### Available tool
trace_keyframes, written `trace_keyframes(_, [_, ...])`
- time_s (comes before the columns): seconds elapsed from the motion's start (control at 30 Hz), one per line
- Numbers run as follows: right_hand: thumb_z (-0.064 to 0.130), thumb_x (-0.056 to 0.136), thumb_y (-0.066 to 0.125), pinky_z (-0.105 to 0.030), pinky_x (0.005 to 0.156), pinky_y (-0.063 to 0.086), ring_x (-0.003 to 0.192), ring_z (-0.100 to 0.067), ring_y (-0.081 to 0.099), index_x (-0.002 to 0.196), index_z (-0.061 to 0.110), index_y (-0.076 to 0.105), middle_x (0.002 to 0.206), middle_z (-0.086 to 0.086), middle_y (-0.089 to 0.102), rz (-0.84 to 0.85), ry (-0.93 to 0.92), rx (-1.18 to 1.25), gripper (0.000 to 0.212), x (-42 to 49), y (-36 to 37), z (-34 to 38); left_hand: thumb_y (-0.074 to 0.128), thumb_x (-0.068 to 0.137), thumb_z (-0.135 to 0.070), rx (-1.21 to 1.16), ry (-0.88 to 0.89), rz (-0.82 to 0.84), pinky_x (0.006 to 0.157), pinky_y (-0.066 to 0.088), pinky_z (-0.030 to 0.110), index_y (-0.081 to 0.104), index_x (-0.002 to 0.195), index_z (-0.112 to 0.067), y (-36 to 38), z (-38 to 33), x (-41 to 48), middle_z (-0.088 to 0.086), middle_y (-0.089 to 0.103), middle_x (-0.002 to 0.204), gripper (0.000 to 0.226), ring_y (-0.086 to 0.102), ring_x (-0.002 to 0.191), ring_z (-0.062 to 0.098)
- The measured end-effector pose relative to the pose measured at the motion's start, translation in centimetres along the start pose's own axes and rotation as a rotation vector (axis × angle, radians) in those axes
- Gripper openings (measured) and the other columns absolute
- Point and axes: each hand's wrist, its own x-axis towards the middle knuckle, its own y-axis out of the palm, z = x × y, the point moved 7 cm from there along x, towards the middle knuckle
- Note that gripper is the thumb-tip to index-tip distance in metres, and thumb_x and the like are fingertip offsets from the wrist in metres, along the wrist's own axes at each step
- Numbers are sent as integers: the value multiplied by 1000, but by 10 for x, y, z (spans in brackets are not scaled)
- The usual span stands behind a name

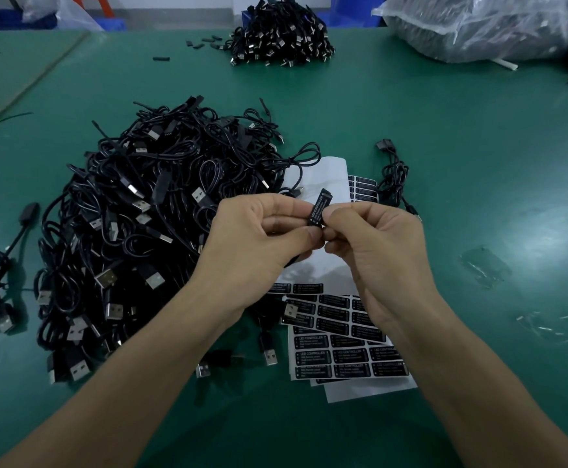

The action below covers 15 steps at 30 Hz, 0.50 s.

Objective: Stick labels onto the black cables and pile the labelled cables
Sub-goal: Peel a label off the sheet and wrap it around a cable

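A small black controller block (325,199) on a USB cable is held above the green worktop (478,146) between two bare hands, its label (315,212) reading "LED CONTROLLER". The left hand (259,238) pinches the block's lower end between thumb and fingers. The right hand (373,244) takes the block's right edge between thumb and curled forefinger. Both grips are narrow and tight on the block.

Directly beneath the hands lie sheets of labels (343,346): rows of black stickers on white backing, each printed "LED CONTROLLER" above smaller lines too fine to read. A large heap of black USB cables (134,231) overlaps the sheets on the left and spreads over the worktop, silver plugs showing. A lone coiled cable (385,145) lies just right of the sheets, and another stray cable (29,212) lies left of the heap. At the far edge sit a second cable pile (282,38) and a clear plastic bag (485,25) of dark goods.
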Motion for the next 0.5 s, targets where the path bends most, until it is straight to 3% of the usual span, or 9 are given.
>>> trace_keyframes(0.5, [4,84,71,-20,60,51,58,-10,60,63,15,74,60,-2,65,-6,14,-7,24,1,0,-1,81,79,1,9,26,5,64,59,20,78,74,-28,1,-1,-1,4,77,74,29,73,66,14])
